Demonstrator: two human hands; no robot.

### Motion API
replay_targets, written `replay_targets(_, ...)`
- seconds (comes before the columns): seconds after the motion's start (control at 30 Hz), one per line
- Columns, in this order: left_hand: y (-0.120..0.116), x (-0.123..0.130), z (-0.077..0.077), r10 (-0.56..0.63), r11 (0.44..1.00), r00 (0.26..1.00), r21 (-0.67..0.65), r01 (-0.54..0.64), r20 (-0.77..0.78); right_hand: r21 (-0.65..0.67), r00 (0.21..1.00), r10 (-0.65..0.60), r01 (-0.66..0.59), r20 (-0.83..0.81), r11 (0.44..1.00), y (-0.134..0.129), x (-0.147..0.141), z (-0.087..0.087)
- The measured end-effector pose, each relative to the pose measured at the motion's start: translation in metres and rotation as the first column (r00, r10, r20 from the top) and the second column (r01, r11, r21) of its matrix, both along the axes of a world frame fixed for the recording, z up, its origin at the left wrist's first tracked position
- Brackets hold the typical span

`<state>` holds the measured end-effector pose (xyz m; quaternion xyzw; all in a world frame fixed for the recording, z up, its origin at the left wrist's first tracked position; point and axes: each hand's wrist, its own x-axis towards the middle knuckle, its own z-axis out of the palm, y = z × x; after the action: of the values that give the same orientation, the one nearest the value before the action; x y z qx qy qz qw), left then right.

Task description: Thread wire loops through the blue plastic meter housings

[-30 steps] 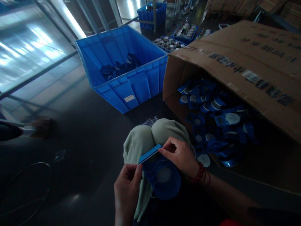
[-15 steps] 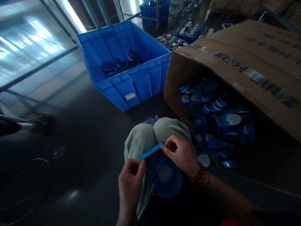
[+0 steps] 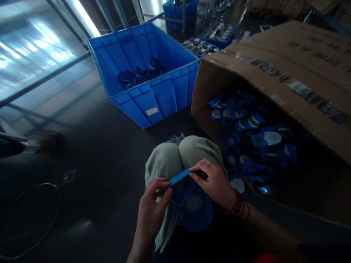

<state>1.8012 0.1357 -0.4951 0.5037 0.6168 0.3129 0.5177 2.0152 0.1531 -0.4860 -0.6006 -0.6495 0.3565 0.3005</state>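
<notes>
A blue plastic casing [image 3: 201, 217] with a rounded lower end and a pale disc in its middle rests over my lap. Across its upper end runs a narrow, lighter blue strip [image 3: 179, 177]; whether it is a separate piece I cannot tell. My left hand [image 3: 153, 204] pinches the strip's left end between thumb and fingers. At its right end, my right hand [image 3: 214, 184] is closed on it in the same way, with red beads at the wrist. Light green cloth [image 3: 164, 160] covers my knees beneath.
To the right a cardboard box [image 3: 274, 58] lies on its side, holding many similar blue casings [image 3: 270, 138]. Ahead stands a large blue bin [image 3: 167, 96] with dark blue pieces inside. Full trays [image 3: 201, 47] sit behind. A metal ring [image 3: 56, 204] is on the left floor.
My left fingers have come up over the strip's left end and now lie more stretched along it. The right hand has turned slightly, keeping its pinch. The casing has barely shifted.
</notes>
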Motion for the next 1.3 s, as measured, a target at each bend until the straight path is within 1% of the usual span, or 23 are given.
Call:
replay_targets(0.1,-0.018,-0.001,0.000,-0.047,0.997,0.999,-0.053,0.047,-0.004,0.006,0.996,0.028,-0.027,-0.080,1.000,-0.018,0.006,-0.002)
replay_targets(0.2,-0.027,0.001,0.008,-0.049,0.991,0.994,-0.118,0.061,0.101,-0.065,0.984,0.032,-0.045,-0.178,0.997,-0.031,0.009,0.001)
replay_targets(0.27,-0.022,0.003,0.017,-0.031,0.993,0.987,-0.111,0.049,0.159,-0.145,0.949,-0.004,-0.044,-0.316,0.988,-0.033,0.010,0.007)
replay_targets(0.37,-0.007,0.005,0.032,-0.005,0.995,0.973,-0.097,0.028,0.230,-0.246,0.837,-0.088,-0.057,-0.541,0.968,-0.027,0.011,0.020)
replay_targets(0.43,0.001,0.007,0.038,0.001,0.991,0.950,-0.126,0.040,0.311,-0.261,0.791,-0.115,-0.058,-0.601,0.964,-0.024,0.012,0.026)
replay_targets(0.5,0.002,0.010,0.038,-0.007,0.980,0.917,-0.181,0.086,0.399,-0.274,0.783,-0.146,-0.032,-0.604,0.961,-0.024,0.014,0.027)
replay_targets(0.6,-0.010,0.013,0.032,-0.009,0.951,0.879,-0.266,0.155,0.477,-0.345,0.771,-0.216,-0.005,-0.599,0.939,-0.035,0.018,0.018)
replay_targets(0.67,-0.020,0.015,0.027,0.012,0.936,0.872,-0.313,0.162,0.489,-0.395,0.763,-0.241,-0.020,-0.599,0.918,-0.045,0.019,0.011)
replay_targets(0.77,-0.030,0.015,0.022,0.029,0.921,0.890,-0.359,0.154,0.456,-0.438,0.760,-0.263,-0.031,-0.594,0.898,-0.057,0.019,0.004)
replay_targets(0.9,-0.036,0.015,0.018,0.006,0.913,0.904,-0.370,0.169,0.428,-0.482,0.763,-0.298,-0.020,-0.574,0.876,-0.066,0.020,0.002)
replay_targets(1.07,-0.045,0.017,0.011,0.020,0.916,0.913,-0.372,0.147,0.408,-0.482,0.777,-0.273,-0.044,-0.567,0.875,-0.073,0.022,0.001)
replay_targets(1.3,-0.050,0.016,0.008,0.004,0.915,0.917,-0.372,0.158,0.398,-0.471,0.759,-0.286,-0.031,-0.585,0.882,-0.075,0.022,-0.003)
